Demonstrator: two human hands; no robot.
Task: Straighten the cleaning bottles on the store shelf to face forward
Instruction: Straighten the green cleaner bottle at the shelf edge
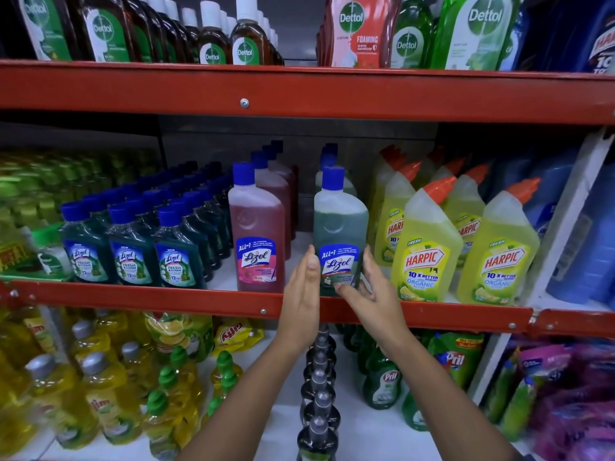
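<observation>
A green Lizol bottle (339,224) with a blue cap stands upright at the front of the middle shelf (166,294), its label facing me. My left hand (301,294) lies flat against its left side, fingers straight. My right hand (369,287) cups its lower right side, thumb across the bottom of the label. A pink Lizol bottle (258,227) stands just to the left, label forward. Several yellow Harpic bottles (426,247) with orange caps stand to the right, labels forward.
Small dark green Lizol bottles (129,257) fill the shelf's left. Dettol bottles (244,38) line the red shelf above. Below are yellow dish-liquid bottles (106,394), green Pril bottles (382,377) and a row of dark bottles (319,394) between my forearms.
</observation>
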